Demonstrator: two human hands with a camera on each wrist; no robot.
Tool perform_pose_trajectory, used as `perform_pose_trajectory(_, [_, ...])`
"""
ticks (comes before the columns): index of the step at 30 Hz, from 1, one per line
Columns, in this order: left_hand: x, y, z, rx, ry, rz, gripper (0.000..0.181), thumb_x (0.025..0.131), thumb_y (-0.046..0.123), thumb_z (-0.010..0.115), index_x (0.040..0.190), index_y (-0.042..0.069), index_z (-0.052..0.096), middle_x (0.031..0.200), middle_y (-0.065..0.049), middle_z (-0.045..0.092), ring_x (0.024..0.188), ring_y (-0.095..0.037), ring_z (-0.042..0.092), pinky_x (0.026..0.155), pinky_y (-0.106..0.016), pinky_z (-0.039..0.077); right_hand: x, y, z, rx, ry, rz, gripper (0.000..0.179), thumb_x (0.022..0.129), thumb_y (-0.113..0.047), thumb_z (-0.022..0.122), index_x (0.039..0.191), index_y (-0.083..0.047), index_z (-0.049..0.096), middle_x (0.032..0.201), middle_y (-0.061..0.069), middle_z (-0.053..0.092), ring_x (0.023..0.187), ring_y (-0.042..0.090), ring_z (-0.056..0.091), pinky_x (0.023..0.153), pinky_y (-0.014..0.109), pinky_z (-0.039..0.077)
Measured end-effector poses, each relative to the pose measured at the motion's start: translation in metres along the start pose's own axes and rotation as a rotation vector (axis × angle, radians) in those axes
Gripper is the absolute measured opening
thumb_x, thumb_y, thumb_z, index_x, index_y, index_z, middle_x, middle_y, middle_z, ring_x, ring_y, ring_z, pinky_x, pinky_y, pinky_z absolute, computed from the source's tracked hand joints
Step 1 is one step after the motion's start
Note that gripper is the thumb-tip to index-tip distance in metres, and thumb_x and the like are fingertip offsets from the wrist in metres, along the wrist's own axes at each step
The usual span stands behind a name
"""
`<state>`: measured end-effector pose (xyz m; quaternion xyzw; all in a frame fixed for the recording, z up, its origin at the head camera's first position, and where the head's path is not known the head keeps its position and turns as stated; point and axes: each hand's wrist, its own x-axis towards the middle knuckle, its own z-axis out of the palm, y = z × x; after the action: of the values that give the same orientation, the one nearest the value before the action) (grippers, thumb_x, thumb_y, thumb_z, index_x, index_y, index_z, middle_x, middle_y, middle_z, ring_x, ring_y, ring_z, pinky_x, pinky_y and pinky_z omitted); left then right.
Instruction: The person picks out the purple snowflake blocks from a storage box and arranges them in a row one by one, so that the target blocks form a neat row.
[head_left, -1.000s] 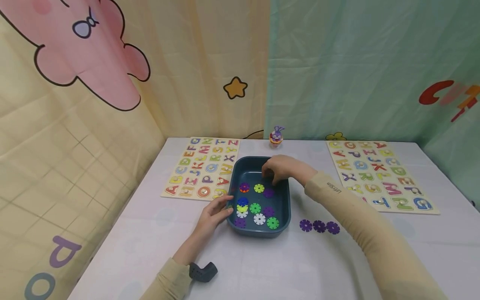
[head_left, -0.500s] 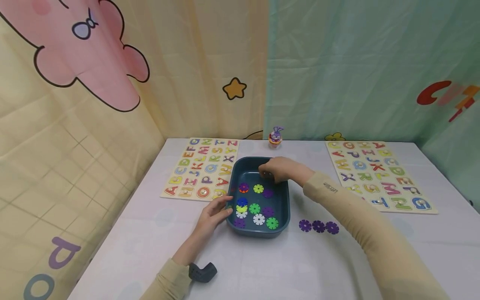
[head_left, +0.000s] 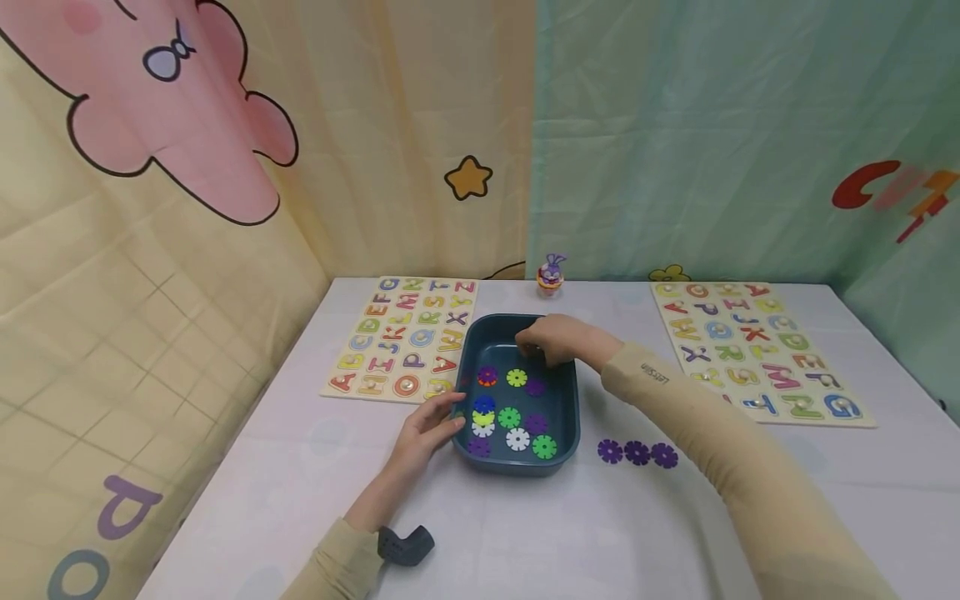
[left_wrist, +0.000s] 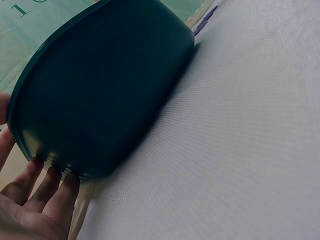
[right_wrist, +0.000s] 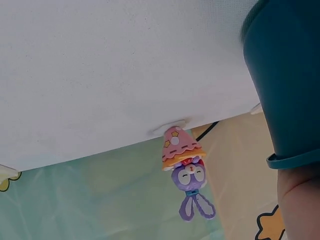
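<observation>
A dark teal plastic bin (head_left: 517, 468) stands on the table, holding several notched snowflake discs, among them a green disc (head_left: 544, 447), a white disc (head_left: 517, 439) and a yellow disc (head_left: 517, 377). My left hand (head_left: 423, 433) grips the bin's left side: in the left wrist view, some fingertips (left_wrist: 65, 187) lie against the outer wall while others reach the rim. My right hand (head_left: 558, 337) dips over the far right rim into the bin, fingers bent down. Its fingertips and anything between them are hidden. Right of the bin lies a row of purple discs (head_left: 637, 452).
Alphabet puzzle boards lie at the left (head_left: 405, 333) and right (head_left: 757, 354). A small purple rabbit figure (head_left: 551, 275) stands behind the bin by the printed curtain (head_left: 637, 150). A dark curved strap piece (head_left: 406, 546) sits at my left wrist.
My right hand has shifted slightly left inside the bin, its fingers now pointing further down. My left hand and the bin keep their places, and the visible discs have not moved.
</observation>
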<state>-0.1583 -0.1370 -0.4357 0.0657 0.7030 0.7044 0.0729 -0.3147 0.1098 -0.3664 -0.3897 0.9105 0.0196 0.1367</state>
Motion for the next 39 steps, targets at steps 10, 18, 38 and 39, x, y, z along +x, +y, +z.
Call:
perform_pose_trajectory(10, [0.001, 0.0, 0.0, -0.01, 0.002, -0.001, 0.041, 0.088, 0.016, 0.064, 0.127, 0.008, 0.055, 0.15, -0.01, 0.03, 0.136, -0.028, 0.03, 0.106, -0.045, 0.034, 0.002, 0.004, 0.004, 0.051, 0.025, -0.002, 0.024, 0.076, -0.011, 0.077, 0.097, -0.016, 0.066, 0.088, -0.003, 0.063, 0.077, 0.015, 0.056, 0.077, 0.031, 0.053])
perform_pose_trajectory(18, [0.0, 0.0, 0.0, -0.001, 0.008, 0.001, 0.042, 0.088, 0.017, 0.065, 0.127, 0.008, 0.055, 0.15, -0.009, 0.031, 0.136, -0.029, 0.031, 0.104, -0.045, 0.036, 0.005, 0.005, 0.009, 0.07, 0.07, -0.011, 0.026, 0.075, -0.02, 0.078, 0.099, -0.015, 0.067, 0.088, -0.003, 0.064, 0.076, 0.013, 0.056, 0.077, 0.031, 0.052])
perform_pose_trajectory(38, [0.002, 0.0, 0.0, 0.01, 0.004, -0.005, 0.044, 0.087, 0.018, 0.065, 0.128, 0.007, 0.054, 0.15, -0.011, 0.029, 0.136, -0.03, 0.03, 0.105, -0.046, 0.035, -0.019, 0.008, -0.001, 0.402, 0.19, -0.049, 0.029, 0.079, -0.017, 0.072, 0.107, -0.011, 0.067, 0.095, 0.001, 0.066, 0.086, 0.016, 0.062, 0.079, 0.03, 0.055])
perform_pose_trajectory(39, [0.002, 0.0, 0.0, 0.01, 0.008, -0.008, 0.043, 0.088, 0.018, 0.065, 0.128, 0.007, 0.055, 0.15, -0.01, 0.03, 0.136, -0.029, 0.031, 0.104, -0.045, 0.036, -0.024, 0.009, -0.004, 0.441, 0.205, -0.05, 0.029, 0.079, -0.015, 0.072, 0.107, -0.01, 0.067, 0.095, 0.001, 0.066, 0.086, 0.016, 0.062, 0.078, 0.03, 0.055])
